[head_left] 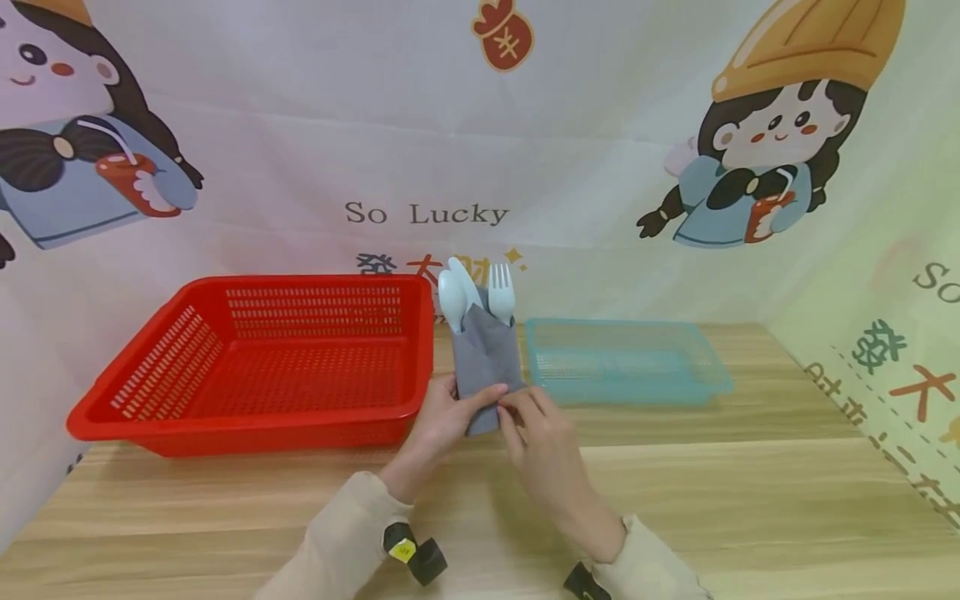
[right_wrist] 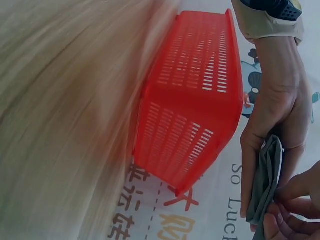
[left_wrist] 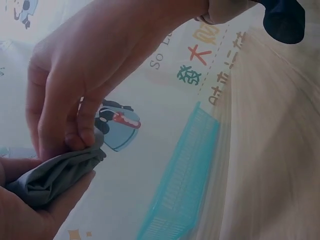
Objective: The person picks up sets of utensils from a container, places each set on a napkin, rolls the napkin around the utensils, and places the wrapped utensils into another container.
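A folded grey napkin [head_left: 487, 354] is held up between both hands, with a white spoon [head_left: 452, 298], a white knife [head_left: 465, 282] and a white fork [head_left: 501, 293] sticking out of its top. My left hand [head_left: 444, 417] grips the napkin's lower left side, its thumb across the front. At the lower right edge, my right hand [head_left: 546, 450] pinches the cloth between thumb and fingers. Seen from below in the left wrist view, the folded layers of the napkin [left_wrist: 55, 177] show. The cutlery's lower ends are hidden inside the cloth.
To the left stands a red plastic basket [head_left: 262, 429] with slotted walls. A shallow translucent blue basket [head_left: 630, 392] sits to the right, near the back. Both are on a wooden table [head_left: 712, 500], and a printed cloth [head_left: 600, 167] hangs behind.
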{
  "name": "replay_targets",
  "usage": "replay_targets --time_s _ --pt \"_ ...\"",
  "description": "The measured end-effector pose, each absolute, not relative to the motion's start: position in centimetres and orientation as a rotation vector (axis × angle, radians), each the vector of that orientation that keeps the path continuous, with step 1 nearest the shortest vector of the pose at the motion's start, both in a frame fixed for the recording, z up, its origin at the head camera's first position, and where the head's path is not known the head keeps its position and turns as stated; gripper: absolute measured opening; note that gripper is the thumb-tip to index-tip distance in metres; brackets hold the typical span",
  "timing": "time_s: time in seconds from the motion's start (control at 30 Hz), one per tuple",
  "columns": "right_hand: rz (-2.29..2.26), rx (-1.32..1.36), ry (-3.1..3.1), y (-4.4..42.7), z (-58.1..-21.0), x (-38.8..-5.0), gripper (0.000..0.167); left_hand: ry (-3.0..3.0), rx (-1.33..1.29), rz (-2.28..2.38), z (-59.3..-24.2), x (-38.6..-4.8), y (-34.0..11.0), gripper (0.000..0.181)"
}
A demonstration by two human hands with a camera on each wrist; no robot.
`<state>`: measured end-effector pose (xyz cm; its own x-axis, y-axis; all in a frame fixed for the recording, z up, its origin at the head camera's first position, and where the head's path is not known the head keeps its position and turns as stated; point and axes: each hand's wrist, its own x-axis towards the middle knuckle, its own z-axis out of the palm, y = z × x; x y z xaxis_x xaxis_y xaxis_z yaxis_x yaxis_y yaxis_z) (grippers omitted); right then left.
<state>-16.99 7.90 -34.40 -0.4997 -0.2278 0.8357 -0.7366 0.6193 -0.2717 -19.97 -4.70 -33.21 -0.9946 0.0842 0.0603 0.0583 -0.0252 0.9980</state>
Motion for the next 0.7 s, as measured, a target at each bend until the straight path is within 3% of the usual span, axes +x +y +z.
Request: replay_targets --time_s 0.3,0.7 --pt "0.863 0.59 -2.113 8.34 -34.35 -17.15 0.022 2.162 0.086 2.265 -33.13 -20.09 -4.67 0.033" --pt "1.203 0.495 -2.132 8.91 -34.14 -17.34 0.019 2.158 0.102 2.248 -33.12 -20.05 -4.64 0.035"
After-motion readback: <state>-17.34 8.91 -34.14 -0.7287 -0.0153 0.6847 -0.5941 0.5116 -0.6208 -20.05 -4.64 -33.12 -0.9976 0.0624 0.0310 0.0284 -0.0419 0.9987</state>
